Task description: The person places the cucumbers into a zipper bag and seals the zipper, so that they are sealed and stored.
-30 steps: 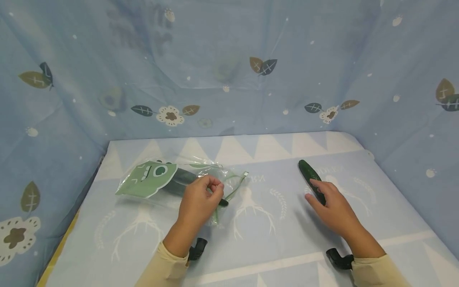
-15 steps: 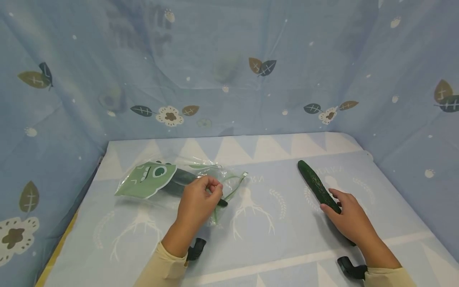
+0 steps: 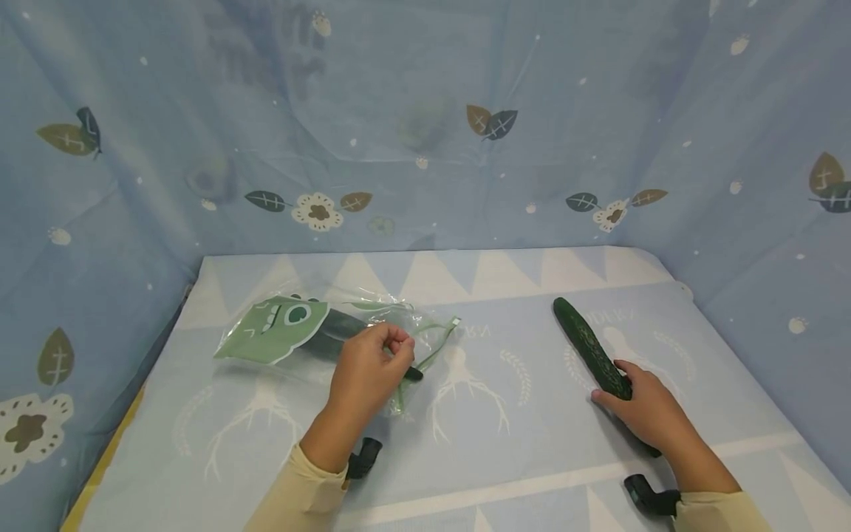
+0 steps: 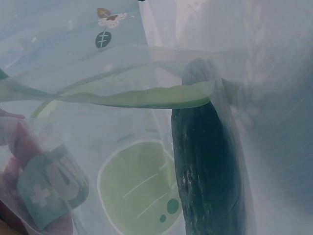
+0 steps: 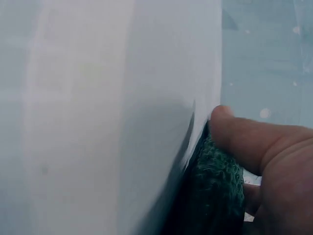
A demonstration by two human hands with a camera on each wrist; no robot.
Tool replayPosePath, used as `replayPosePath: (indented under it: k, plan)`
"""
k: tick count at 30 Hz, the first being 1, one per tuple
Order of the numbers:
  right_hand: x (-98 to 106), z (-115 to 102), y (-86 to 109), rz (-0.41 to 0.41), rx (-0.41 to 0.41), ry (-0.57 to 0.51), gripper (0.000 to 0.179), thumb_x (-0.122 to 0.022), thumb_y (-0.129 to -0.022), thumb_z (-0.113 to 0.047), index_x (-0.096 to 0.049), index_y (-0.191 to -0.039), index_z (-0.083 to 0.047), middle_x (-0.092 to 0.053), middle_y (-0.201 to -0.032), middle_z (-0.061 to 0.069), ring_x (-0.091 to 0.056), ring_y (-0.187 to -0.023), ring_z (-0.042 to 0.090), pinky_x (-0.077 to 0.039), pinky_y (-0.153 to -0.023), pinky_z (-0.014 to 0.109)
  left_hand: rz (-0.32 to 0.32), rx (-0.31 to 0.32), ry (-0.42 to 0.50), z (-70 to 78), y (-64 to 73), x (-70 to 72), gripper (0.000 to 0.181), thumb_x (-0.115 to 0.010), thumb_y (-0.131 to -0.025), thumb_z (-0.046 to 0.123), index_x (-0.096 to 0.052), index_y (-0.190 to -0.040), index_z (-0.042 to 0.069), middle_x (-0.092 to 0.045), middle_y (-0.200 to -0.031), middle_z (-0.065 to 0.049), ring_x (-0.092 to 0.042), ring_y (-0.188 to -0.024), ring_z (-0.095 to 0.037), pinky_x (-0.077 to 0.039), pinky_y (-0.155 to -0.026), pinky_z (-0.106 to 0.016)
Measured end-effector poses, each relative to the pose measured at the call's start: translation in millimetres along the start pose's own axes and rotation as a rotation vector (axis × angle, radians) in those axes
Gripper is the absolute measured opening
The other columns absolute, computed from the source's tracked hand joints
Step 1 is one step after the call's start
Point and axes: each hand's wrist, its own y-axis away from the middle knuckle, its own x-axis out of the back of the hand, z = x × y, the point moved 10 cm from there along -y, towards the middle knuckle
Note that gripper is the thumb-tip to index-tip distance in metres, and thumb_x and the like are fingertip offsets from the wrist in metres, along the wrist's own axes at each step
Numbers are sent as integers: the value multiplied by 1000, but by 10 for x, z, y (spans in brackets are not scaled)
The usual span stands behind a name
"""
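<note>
Lying slantwise on the right of the table, a dark green cucumber [image 3: 581,336] is held across its nearer half by my right hand [image 3: 654,410]. The right wrist view has the thumb [image 5: 244,142] along one side of the rough-skinned cucumber [image 5: 215,191], with another finger on the far side. To the left lies a clear zip bag [image 3: 266,336] printed with a green cartoon face. My left hand [image 3: 368,369] pinches it near its green-edged mouth. Inside the bag is a second cucumber [image 4: 208,166], partly hidden by the print and hand in the head view.
A pale blue patterned cloth covers the table [image 3: 518,443]. Blue printed curtains [image 3: 425,133] hang behind it and along both sides. Each wrist carries a black camera mount, one near the left sleeve [image 3: 364,458] and one near the right sleeve [image 3: 648,496].
My right hand has slid back toward me along the cucumber, from around its middle to its nearer half, and its fingers have come in on the sides. The left hand and bag stay put.
</note>
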Motion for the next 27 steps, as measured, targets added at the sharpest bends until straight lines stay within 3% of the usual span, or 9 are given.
replayPosePath:
  k: [6,11,21,27]
  plan:
    - [-5,-19,-19,19,19,29,85,-61,-98,-48,-32,-148,14,-36,-141,47,-38,-129,64,-37,-100,73,-2,7,-5,-14,10,4,7,-70,-90,20,-70,-87,14,-63,-79,3,-49,-56,-7,-42,-55,-23]
    - [-36,-50,-4,16,28,9,74,-49,-105,-35,-26,-147,21,-30,-144,49,-31,-133,65,-33,-104,74,11,2,-5,-16,13,14,8,-70,-90,20,-70,-87,14,-63,-79,3,-49,-56,-7,-42,-55,-23]
    - [-98,63,-3,-66,-16,-89,87,-38,-106,-53,-14,-152,18,-13,-152,47,-18,-139,65,-25,-107,76,26,-1,-13,-27,5,34,8,-70,-91,21,-69,-88,14,-64,-79,4,-49,-57,-7,-42,-54,-24]
    - [-45,-47,120,-80,57,-150,88,-42,-106,-53,-14,-155,14,-16,-154,44,-19,-139,65,-26,-105,76,20,-1,-9,-26,-13,35,8,-69,-93,22,-69,-89,14,-63,-80,4,-49,-56,-8,-42,-54,-24]
